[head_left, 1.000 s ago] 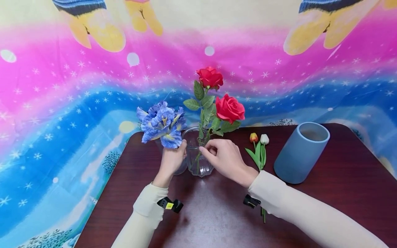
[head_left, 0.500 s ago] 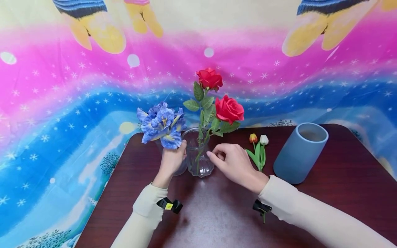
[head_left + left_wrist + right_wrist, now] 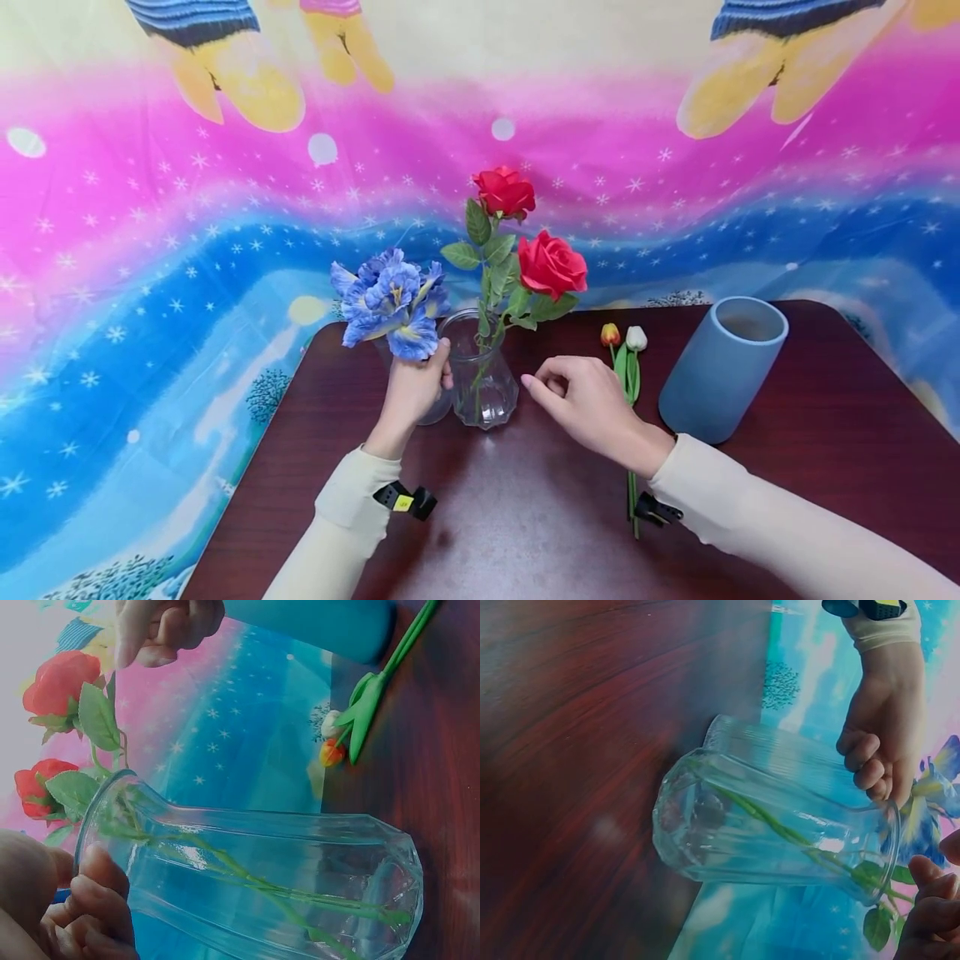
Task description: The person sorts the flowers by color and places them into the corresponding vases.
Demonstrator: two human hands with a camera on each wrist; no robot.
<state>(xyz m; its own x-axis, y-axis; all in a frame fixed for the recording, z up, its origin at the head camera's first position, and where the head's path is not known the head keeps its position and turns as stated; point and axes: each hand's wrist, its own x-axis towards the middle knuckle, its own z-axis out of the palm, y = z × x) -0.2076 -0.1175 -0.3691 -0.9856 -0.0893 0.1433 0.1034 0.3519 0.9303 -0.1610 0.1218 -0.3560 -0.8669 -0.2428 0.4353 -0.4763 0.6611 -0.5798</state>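
Note:
My left hand (image 3: pixel 415 387) is at the neck of a clear glass vase (image 3: pixel 486 400), its thumb and curled fingertips pinching the rim, as the right wrist view shows. Two red roses (image 3: pixel 553 265) with green leaves stand in this vase, their stems crossing inside the glass. A blue iris (image 3: pixel 393 300) leans over the left hand; a second, ribbed glass (image 3: pixel 780 754) sits behind the vase. Right of the vase my right hand (image 3: pixel 588 404) hovers with loosely bent fingers and nothing in them, apart from the glass.
Two small tulips (image 3: pixel 632 367), one orange and one white, lie on the dark wooden table (image 3: pixel 480 517) beneath and beside the right forearm. A tall blue-grey vase (image 3: pixel 716 383) stands to the right. A printed cloth (image 3: pixel 225 275) hangs behind the table.
My right hand has drawn away from the rose stems at the vase rim, moving right and slightly toward me. The left hand stays at the vase, nearly still.

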